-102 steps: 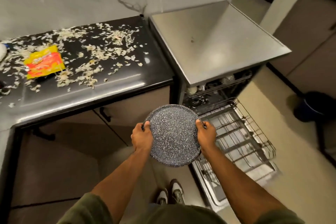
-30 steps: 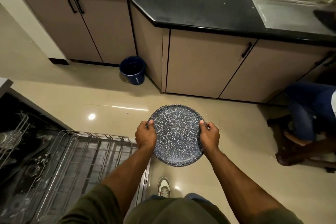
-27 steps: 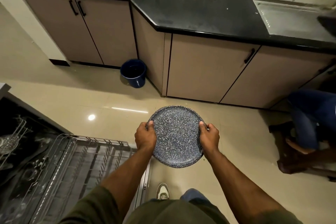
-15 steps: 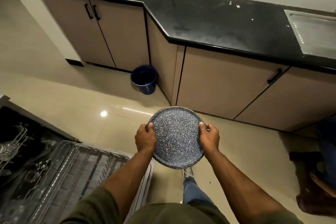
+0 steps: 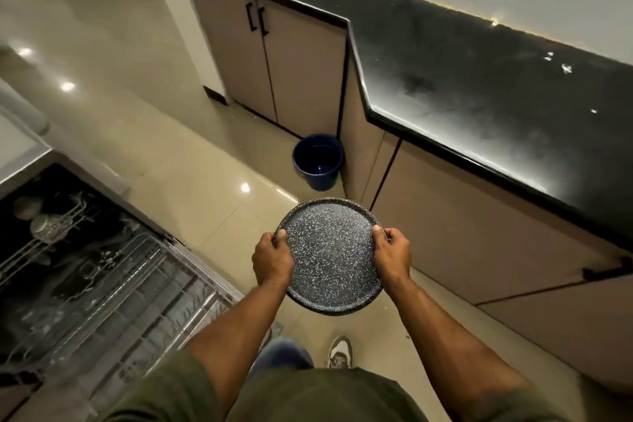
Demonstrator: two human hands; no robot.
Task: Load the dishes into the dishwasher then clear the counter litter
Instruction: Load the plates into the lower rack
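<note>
A round, dark plate (image 5: pixel 331 255) speckled white with a raised rim sits at centre frame, held roughly level above the tiled floor. The left hand (image 5: pixel 272 259) grips its left edge, thumb on the rim; the right hand (image 5: pixel 391 255) grips the right edge likewise, both forearms reaching forward. At lower left the dishwasher's wire rack (image 5: pixel 113 288) stands pulled out. Beyond the plate a blue bucket (image 5: pixel 318 161) stands against the cabinets (image 5: pixel 301 72), under the black counter (image 5: pixel 479 79) at upper right.

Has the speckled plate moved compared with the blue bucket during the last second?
Yes. The speckled plate, gripped by the left hand and right hand, now sits nearer the blue bucket, almost directly below it.
</note>
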